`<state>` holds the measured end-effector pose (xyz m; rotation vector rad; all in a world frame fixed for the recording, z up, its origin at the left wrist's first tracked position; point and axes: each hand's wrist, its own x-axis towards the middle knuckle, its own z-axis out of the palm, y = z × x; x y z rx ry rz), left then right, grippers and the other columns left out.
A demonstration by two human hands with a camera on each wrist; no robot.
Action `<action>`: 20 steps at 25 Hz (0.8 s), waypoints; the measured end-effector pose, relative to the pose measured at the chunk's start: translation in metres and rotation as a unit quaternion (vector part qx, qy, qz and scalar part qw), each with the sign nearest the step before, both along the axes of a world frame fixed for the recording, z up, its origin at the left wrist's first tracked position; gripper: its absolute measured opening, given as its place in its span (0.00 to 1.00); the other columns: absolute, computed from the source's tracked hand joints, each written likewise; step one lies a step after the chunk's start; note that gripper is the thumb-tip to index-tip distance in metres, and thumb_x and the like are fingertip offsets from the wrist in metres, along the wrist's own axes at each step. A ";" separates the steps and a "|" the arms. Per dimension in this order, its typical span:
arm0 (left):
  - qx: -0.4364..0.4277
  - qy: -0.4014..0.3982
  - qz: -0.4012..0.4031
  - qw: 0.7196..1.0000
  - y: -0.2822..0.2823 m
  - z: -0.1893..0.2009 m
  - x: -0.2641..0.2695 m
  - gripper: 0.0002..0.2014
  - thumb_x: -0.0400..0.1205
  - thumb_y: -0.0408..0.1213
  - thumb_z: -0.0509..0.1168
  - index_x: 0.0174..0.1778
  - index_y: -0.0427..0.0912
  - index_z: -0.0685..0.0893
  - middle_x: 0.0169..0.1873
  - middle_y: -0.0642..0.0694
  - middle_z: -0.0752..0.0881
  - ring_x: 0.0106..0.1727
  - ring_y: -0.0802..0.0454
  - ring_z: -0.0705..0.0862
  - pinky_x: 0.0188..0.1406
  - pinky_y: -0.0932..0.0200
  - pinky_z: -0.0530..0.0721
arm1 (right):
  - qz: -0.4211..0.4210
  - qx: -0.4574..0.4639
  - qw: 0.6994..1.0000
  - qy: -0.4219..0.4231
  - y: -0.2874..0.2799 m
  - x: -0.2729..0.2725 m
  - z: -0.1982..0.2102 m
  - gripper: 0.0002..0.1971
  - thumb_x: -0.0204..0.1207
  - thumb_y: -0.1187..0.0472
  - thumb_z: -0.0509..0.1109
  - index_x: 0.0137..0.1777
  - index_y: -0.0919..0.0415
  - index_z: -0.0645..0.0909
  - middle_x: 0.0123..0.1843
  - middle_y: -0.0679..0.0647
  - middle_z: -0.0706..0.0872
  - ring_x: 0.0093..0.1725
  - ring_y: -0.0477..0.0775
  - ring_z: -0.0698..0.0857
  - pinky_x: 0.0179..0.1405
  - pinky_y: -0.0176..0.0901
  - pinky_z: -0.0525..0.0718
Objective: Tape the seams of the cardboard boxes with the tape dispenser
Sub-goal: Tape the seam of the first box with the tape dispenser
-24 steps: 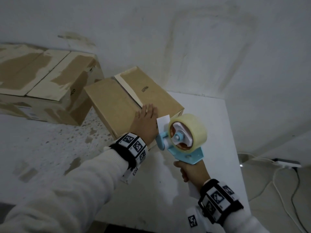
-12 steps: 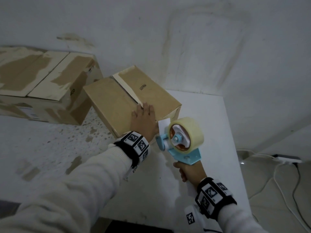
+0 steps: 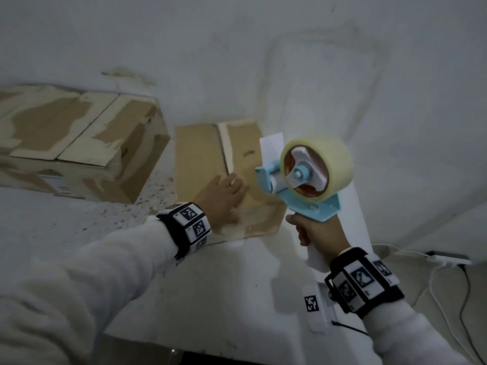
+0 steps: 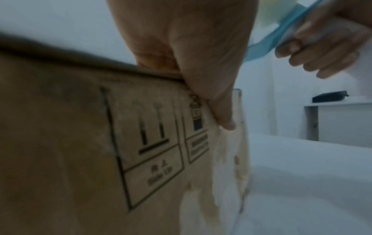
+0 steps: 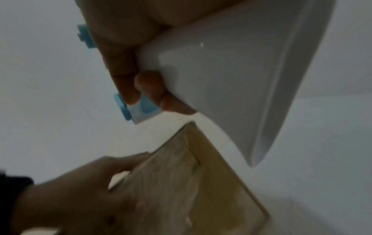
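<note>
A small brown cardboard box [image 3: 200, 159] stands on the white table, its top seam [image 3: 223, 151] running away from me with a pale strip beside it. My left hand [image 3: 224, 193] lies flat on the near end of the top, over the seam. In the left wrist view its thumb [image 4: 221, 114] runs down the printed front face [image 4: 80, 143]. My right hand [image 3: 316, 233] grips the white handle [image 5: 241, 71] of the blue tape dispenser [image 3: 311, 204]. Its clear tape roll [image 3: 334, 159] hangs in the air over the box's right side, not touching it.
A larger box [image 3: 79, 135] with torn pale patches sits to the left, close to the small one. A grey wall rises right behind both. The table [image 3: 237, 285] ends just right of the dispenser; a power strip [image 3: 448, 259] and cables lie on the floor there.
The small box has turned from diagonal to nearly square-on under my left hand. My right hand has raised the dispenser higher, above the box's right side.
</note>
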<state>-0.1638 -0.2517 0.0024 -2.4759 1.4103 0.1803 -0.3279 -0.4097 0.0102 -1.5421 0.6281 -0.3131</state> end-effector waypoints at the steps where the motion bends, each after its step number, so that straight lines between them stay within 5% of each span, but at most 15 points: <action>1: 0.022 -0.011 -0.033 0.999 0.013 0.002 0.007 0.40 0.82 0.53 0.58 0.83 0.42 0.44 0.84 0.44 0.49 0.84 0.43 0.46 0.80 0.41 0.51 | 0.017 0.003 1.000 -0.006 0.003 0.005 0.009 0.17 0.64 0.72 0.74 0.24 0.59 0.70 0.17 0.55 0.70 0.19 0.54 0.67 0.20 0.42 0.66; 6: 0.054 -0.002 -0.051 0.997 0.054 0.011 0.040 0.37 0.84 0.43 0.58 0.83 0.50 0.41 0.84 0.52 0.41 0.85 0.46 0.41 0.81 0.42 0.46 | 0.052 -0.006 0.999 -0.002 0.026 0.033 0.030 0.13 0.67 0.75 0.72 0.29 0.62 0.73 0.19 0.57 0.70 0.18 0.54 0.67 0.19 0.41 0.66; 10: 0.005 0.046 -0.015 0.999 0.070 0.018 0.078 0.34 0.83 0.31 0.58 0.83 0.52 0.50 0.84 0.53 0.53 0.83 0.49 0.55 0.78 0.51 0.62 | 0.050 -0.012 0.999 0.012 0.048 0.055 0.029 0.10 0.66 0.74 0.73 0.33 0.64 0.74 0.20 0.58 0.71 0.18 0.53 0.69 0.19 0.40 0.67; 13: -0.117 0.171 0.086 0.974 0.069 0.036 0.086 0.24 0.84 0.35 0.56 0.78 0.50 0.68 0.78 0.48 0.69 0.76 0.47 0.70 0.72 0.54 0.70 | 0.048 -0.012 0.999 -0.001 0.062 0.070 0.029 0.10 0.65 0.74 0.73 0.32 0.64 0.75 0.18 0.57 0.72 0.18 0.54 0.69 0.20 0.40 0.67; 14: -0.223 0.244 0.167 0.929 0.067 0.044 0.086 0.20 0.86 0.40 0.54 0.74 0.46 0.74 0.73 0.45 0.76 0.70 0.45 0.78 0.66 0.54 0.74 | 0.047 -0.009 0.999 -0.009 0.067 0.076 0.030 0.10 0.65 0.75 0.72 0.32 0.64 0.75 0.18 0.56 0.72 0.18 0.54 0.69 0.20 0.40 0.67; 15: -0.329 0.353 0.256 0.838 0.065 0.051 0.083 0.21 0.86 0.47 0.53 0.70 0.42 0.79 0.67 0.41 0.82 0.63 0.43 0.83 0.62 0.53 0.77 | 0.044 -0.006 0.999 -0.015 0.071 0.081 0.032 0.10 0.65 0.75 0.72 0.32 0.64 0.75 0.18 0.56 0.72 0.18 0.54 0.68 0.20 0.40 0.67; 16: -0.394 0.475 0.321 0.719 0.064 0.059 0.082 0.26 0.85 0.55 0.51 0.65 0.40 0.81 0.62 0.39 0.85 0.57 0.41 0.85 0.60 0.51 0.79 | 0.042 -0.006 0.999 -0.022 0.076 0.086 0.033 0.10 0.65 0.76 0.72 0.32 0.64 0.75 0.17 0.55 0.72 0.18 0.53 0.68 0.20 0.40 0.66; 17: -0.414 0.579 0.351 0.609 0.065 0.064 0.081 0.33 0.82 0.63 0.47 0.62 0.38 0.82 0.57 0.38 0.87 0.54 0.40 0.87 0.59 0.50 0.81 | 0.042 -0.007 0.999 -0.029 0.079 0.091 0.035 0.10 0.65 0.76 0.72 0.32 0.64 0.74 0.17 0.54 0.73 0.17 0.52 0.68 0.19 0.40 0.66; 18: -0.415 0.648 0.357 0.530 0.069 0.067 0.081 0.39 0.80 0.68 0.44 0.60 0.36 0.82 0.52 0.37 0.88 0.53 0.40 0.87 0.59 0.49 0.81 | 0.047 -0.014 0.998 -0.032 0.083 0.095 0.036 0.11 0.65 0.77 0.71 0.32 0.64 0.74 0.16 0.52 0.73 0.17 0.51 0.68 0.19 0.41 0.66; 20: -0.418 0.694 0.356 0.466 0.077 0.069 0.083 0.42 0.79 0.68 0.45 0.62 0.31 0.80 0.50 0.35 0.87 0.52 0.40 0.85 0.62 0.48 0.79 | 0.065 -0.040 0.997 -0.029 0.089 0.100 0.038 0.11 0.65 0.76 0.72 0.31 0.63 0.74 0.15 0.47 0.75 0.16 0.49 0.70 0.20 0.42 0.69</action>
